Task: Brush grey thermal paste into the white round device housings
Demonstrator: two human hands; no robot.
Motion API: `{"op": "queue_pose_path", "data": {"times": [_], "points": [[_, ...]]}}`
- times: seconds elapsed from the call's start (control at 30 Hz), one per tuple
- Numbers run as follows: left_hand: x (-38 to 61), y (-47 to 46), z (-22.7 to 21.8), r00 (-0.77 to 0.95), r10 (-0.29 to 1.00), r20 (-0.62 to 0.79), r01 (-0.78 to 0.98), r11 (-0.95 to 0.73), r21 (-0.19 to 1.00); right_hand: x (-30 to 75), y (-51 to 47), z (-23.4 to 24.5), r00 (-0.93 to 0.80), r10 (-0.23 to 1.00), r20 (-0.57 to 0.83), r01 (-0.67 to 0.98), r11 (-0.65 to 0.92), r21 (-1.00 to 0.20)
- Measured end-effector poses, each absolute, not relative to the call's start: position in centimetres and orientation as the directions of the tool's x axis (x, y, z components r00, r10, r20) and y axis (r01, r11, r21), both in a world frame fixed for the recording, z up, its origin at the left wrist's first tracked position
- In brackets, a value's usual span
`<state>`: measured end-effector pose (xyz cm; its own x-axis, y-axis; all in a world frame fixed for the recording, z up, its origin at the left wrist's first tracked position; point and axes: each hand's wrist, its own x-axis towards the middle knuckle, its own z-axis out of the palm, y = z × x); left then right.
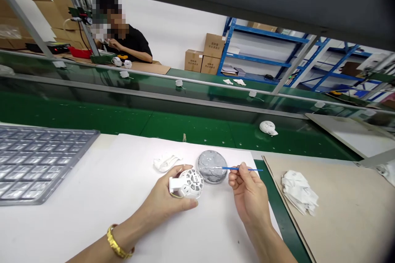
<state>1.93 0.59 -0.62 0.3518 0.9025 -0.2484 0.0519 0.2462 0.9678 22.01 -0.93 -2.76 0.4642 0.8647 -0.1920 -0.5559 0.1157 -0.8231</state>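
My left hand (168, 195) is closed around a small white plastic fan housing (191, 183) with round vents, its slotted face turned up and a thin wire along its lower side. Between thumb and fingers of my right hand (249, 189) is a thin blue brush (236, 168), held almost level. Its tip reaches over a round, shallow dish of grey paste (211, 167) and seems to touch the paste. The dish sits on the white sheet (135, 230), just right of the housing. Behind my left hand lies a crumpled white cloth (166, 162).
A clear compartment tray (43, 164) stands at the left. On the right, crumpled white tissue (298, 192) rests on a cardboard sheet (342, 213). Another white housing (268, 128) lies on the green conveyor belt (197, 129). Across it sits a person (132, 43) at work.
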Motion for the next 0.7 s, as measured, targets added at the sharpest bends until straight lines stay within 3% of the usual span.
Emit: {"op": "queue_pose_path", "data": {"times": [0.4, 0.7], "points": [[1.9, 0.6, -0.7, 0.329, 0.928, -0.174, 0.09, 0.152, 0.984, 20.3, -2.4, -2.3, 0.464, 0.884, -0.059, -0.37, 0.133, -0.92], [1.7, 0.6, -0.2, 0.329, 0.927, -0.18, 0.037, 0.178, 0.983, 20.3, -3.3, -3.1, 0.496, 0.835, 0.237, -0.095, 0.323, -0.942]]}}
